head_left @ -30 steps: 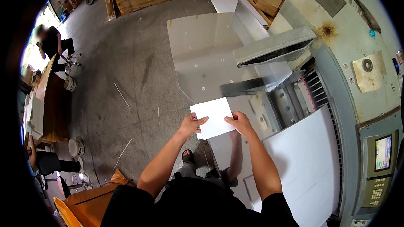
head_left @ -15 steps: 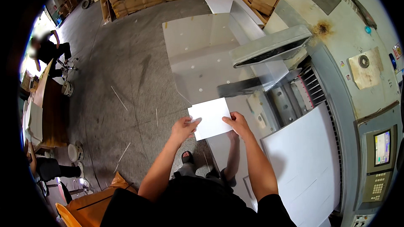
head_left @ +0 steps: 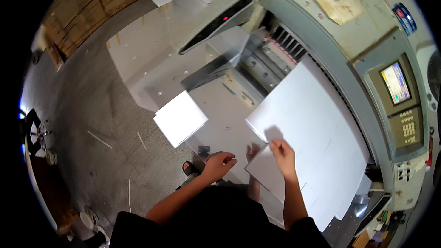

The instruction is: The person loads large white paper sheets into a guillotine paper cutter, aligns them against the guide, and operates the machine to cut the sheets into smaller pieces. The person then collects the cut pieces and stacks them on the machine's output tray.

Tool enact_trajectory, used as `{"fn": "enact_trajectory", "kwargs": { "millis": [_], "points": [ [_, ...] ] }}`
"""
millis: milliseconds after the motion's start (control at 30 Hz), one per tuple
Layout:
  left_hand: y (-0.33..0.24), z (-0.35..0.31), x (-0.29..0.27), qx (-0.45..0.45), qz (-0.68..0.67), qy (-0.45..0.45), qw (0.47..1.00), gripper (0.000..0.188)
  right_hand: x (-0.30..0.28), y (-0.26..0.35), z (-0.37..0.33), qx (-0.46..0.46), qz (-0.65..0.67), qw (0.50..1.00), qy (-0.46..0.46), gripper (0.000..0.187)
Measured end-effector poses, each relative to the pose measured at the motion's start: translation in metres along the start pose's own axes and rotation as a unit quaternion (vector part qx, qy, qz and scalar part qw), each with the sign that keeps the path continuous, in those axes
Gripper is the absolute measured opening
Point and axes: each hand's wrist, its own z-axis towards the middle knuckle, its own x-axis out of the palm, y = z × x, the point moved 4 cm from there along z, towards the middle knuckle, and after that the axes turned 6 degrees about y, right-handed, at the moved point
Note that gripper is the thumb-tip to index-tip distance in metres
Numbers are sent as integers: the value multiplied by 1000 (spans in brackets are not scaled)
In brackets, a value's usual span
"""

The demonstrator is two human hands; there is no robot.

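Observation:
A small stack of white paper (head_left: 180, 118) lies on the near left edge of a shiny metal table (head_left: 216, 128). Below and to the right of it is my left hand (head_left: 219, 166), held over the table edge with its fingers loosely bent, apart and holding nothing. My right hand (head_left: 284, 157) hovers at the left edge of the large white sheets (head_left: 317, 124), its fingers curled together. Whether anything is between those fingers is hidden. Just under it, a smaller light-coloured board or sheet (head_left: 268, 170) lies against the large sheets.
The big grey machine (head_left: 312, 32) stands right, with a lit screen and keypad (head_left: 395, 82). A long grey bar housing (head_left: 220, 16) with a red light juts over the table. Cardboard boxes (head_left: 87, 9) are stacked at the back left. Thin strips (head_left: 99, 139) litter the floor.
Both hands have let go of the small white paper stack, which now lies on the table. My right hand has moved to the large sheets. The view has turned right.

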Motion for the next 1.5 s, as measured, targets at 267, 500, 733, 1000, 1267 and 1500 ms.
{"fn": "enact_trajectory", "kwargs": {
  "millis": [267,500,733,1000,1267,1500],
  "points": [
    [-23,54,80,48,198,42,978,32,24,-12,-101,-24,-382,922,-57,43],
    [10,1,36,-25,202,-12,979,30,71,4,-116,-92,-354,930,44,53],
    [63,-81,-37,-281,-7,-114,953,39,123,21,-86,-290,-319,880,200,48],
    [35,-63,-42,-114,-196,4,974,35,99,11,-40,-91,-62,991,72,62],
    [-11,-23,-53,97,90,32,991,30,80,11,-48,-34,57,995,75,27],
    [-1,-17,-50,66,216,11,974,32,93,-8,-44,-44,-16,998,30,26]
  ]
}}
